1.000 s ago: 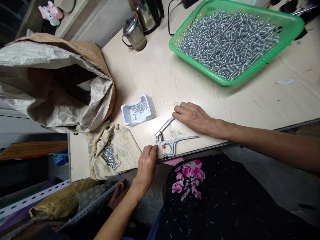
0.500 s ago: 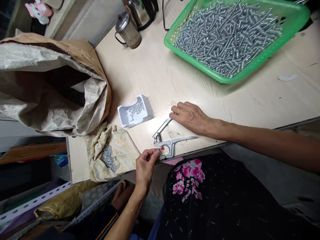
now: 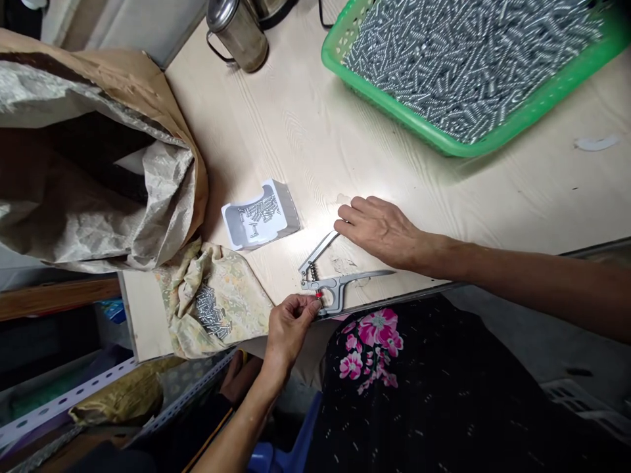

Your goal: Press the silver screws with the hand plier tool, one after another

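Note:
My right hand (image 3: 379, 230) is closed around the upper handle of a grey metal hand press (image 3: 335, 284), which lies at the table's front edge with its handles spread apart. At the red-tipped jaw of this tool, my left hand (image 3: 290, 325) is pinched; whatever is between its fingertips is too small to make out. Left of the tool stands a small white tray (image 3: 292, 209) with small metal pieces in it. A patterned cloth (image 3: 246, 299) lies nearer the edge, holding a pile of metal pieces (image 3: 211, 312).
A green basket (image 3: 419, 125) full of metal springs or screws stands at the back right. A large paper sack (image 3: 182, 118) gapes at the left, and a metal mug (image 3: 241, 36) is behind. Another person's hand (image 3: 241, 378) shows below the table edge.
My left fingertips have moved slightly closer in at the tool's jaw. The view has shifted, with the basket and mug now nearer the top edge. My right hand keeps its hold.

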Available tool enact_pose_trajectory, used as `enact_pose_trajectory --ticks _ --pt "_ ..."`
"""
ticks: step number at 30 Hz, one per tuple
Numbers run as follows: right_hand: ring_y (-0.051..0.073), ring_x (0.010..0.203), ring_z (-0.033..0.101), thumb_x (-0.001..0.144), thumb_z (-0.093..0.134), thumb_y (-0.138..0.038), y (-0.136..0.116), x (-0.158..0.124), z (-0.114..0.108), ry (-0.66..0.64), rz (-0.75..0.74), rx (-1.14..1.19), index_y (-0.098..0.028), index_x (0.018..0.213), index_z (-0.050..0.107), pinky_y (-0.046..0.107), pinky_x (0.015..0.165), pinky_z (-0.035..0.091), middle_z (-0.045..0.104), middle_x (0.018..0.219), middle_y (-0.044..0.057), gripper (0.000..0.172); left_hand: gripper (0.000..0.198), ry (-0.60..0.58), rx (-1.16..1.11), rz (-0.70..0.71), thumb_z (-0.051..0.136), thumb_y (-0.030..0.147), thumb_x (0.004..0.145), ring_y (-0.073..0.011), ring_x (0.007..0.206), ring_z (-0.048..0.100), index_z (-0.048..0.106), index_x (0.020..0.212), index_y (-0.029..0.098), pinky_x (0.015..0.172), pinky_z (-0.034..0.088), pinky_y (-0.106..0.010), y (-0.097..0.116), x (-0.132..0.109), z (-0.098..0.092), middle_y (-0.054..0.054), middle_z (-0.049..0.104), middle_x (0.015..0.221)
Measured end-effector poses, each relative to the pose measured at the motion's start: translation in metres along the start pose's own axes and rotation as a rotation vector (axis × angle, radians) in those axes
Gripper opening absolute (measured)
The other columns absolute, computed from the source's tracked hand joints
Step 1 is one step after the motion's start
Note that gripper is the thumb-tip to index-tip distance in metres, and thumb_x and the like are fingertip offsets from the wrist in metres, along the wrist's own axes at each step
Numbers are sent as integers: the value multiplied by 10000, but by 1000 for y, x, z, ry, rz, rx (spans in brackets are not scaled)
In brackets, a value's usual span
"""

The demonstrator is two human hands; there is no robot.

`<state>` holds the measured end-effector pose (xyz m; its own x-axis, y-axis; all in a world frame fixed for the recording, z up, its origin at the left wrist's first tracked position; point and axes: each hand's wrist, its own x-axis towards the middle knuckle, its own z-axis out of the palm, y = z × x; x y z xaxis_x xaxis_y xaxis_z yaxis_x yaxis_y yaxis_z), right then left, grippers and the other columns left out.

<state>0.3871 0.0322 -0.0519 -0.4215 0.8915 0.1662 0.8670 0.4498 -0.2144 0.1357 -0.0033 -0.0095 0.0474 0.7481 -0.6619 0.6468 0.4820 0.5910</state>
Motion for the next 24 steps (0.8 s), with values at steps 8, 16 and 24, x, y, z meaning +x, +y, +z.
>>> enact_pose_trajectory --ticks 8,16,24 --pt "217 832 454 933 376 -38 0 0 0 1 -4 7 -160 934 627 344 671 270 622 887 92 279 435 -103 92 -1 715 563 690 -93 542 413 657 691 132 519 326 -220 9 5 -3 27 519 562" --pt "242 930 477 956 492 -246 7 -6 -8 -14 -28 40 -171 969 637 365 748 297 635 980 98 164 421 -54 86 6 719 552 674 -101 559 439 672 708 135 541 351 -224 9 2 0 20 544 588" --pt "383 1213 412 718 608 -781 13 -30 -18 -30 -107 68 -143 1295 514 575 993 258 566 1259 183 866 444 -26 54 14 737 567 658 -88 545 405 682 704 129 517 309 -214 6 1 2 32 523 577"
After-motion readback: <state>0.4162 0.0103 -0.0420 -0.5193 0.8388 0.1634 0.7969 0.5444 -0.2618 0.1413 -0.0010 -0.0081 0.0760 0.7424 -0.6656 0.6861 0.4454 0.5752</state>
